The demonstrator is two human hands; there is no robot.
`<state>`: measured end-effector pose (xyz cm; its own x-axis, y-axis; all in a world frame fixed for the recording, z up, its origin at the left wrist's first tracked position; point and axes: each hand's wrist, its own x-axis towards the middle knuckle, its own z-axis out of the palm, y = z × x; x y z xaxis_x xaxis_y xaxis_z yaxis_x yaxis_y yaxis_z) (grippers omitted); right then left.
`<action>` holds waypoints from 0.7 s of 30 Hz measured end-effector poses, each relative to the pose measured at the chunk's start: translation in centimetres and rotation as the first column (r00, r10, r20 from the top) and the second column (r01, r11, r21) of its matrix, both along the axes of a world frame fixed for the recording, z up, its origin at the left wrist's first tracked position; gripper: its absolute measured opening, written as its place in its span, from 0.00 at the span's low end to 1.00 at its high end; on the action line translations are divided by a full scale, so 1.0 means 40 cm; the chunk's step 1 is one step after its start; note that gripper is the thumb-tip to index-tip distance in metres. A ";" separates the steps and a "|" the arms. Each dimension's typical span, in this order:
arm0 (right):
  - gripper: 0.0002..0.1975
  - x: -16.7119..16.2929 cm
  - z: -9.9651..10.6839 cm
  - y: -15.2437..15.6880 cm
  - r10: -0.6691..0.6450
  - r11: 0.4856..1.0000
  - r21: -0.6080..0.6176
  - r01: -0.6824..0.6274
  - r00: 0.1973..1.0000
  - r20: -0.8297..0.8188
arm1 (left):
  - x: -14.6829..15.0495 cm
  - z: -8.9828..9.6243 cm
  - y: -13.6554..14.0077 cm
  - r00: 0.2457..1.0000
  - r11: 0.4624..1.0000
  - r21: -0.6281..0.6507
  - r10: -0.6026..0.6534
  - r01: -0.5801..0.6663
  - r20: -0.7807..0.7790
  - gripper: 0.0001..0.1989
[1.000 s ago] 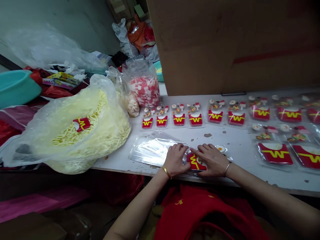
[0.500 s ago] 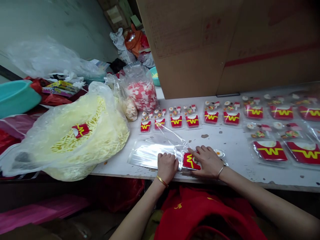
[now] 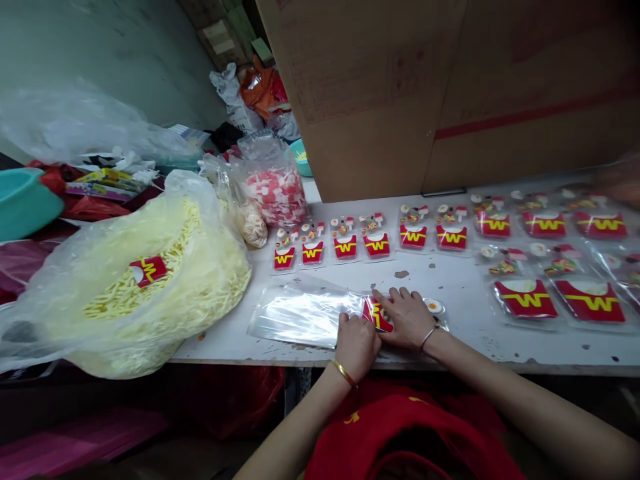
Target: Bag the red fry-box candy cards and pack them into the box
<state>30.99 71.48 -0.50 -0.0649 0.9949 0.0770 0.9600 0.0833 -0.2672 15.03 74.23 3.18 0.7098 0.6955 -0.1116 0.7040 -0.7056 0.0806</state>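
Our left hand [image 3: 357,347] is curled, knuckles up, against the near edge of a red W-marked carton [image 3: 371,311] at the surface's [image 3: 450,275] front; we cannot tell whether its grip pinches anything. Our right hand [image 3: 407,319] covers the carton's right part, grip open, fingers spread. Left of it lies clear plastic film [image 3: 303,313]. A bag of yellow fries [image 3: 125,353] holds one loose carton [image 3: 156,269]. At right we count two whole nearer packs [image 3: 526,299], then nine in the back row [image 3: 451,237]. A cardboard box [image 3: 375,100] blocks our view behind.

A gold bangle [image 3: 345,374], thin silvery bracelet [image 3: 429,337] and yellow-marked red garment [image 3: 380,427] are worn.
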 end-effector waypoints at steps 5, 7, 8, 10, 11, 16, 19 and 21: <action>0.60 0.064 -0.017 -0.005 0.191 0.976 0.103 -0.191 0.982 0.013 | 0.018 0.069 0.110 0.970 0.968 -0.072 -0.241 0.242 0.026 0.12; 0.61 0.087 -0.026 -0.022 0.158 0.972 0.174 -0.156 0.987 0.007 | 0.022 0.077 0.166 0.935 0.932 -0.086 -0.351 0.353 0.044 0.18; 0.59 0.097 -0.034 -0.035 0.114 0.973 0.203 -0.109 0.993 -0.012 | 0.025 0.075 0.189 0.917 0.910 -0.109 -0.397 0.399 0.044 0.21; 0.54 0.115 -0.058 -0.066 -0.025 0.968 0.248 0.044 0.997 -0.079 | 0.033 0.063 0.224 0.889 0.875 -0.160 -0.456 0.456 0.038 0.25; 0.51 0.122 -0.075 -0.085 -0.111 0.955 0.262 0.142 0.986 -0.127 | 0.038 0.056 0.236 0.880 0.864 -0.178 -0.473 0.471 0.037 0.26; 0.40 0.139 -0.165 -0.169 -0.453 0.798 0.225 0.559 0.803 -0.388 | 0.066 0.036 0.276 0.853 0.814 -0.276 -0.521 0.510 0.038 0.18; 0.30 0.132 -0.182 -0.190 -0.481 0.768 0.146 0.624 0.712 -0.512 | 0.081 0.032 0.294 0.840 0.769 -0.363 -0.536 0.526 0.082 0.05; 0.25 0.125 -0.174 -0.185 -0.459 0.770 0.094 0.631 0.652 -0.604 | 0.096 0.028 0.293 0.832 0.740 -0.387 -0.521 0.551 0.189 0.04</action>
<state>35.99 64.06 -7.45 0.6175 0.7622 0.1940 0.5653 -0.2586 -0.7833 18.85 85.96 4.32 0.9670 0.0970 -0.2357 0.2024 -0.8544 0.4787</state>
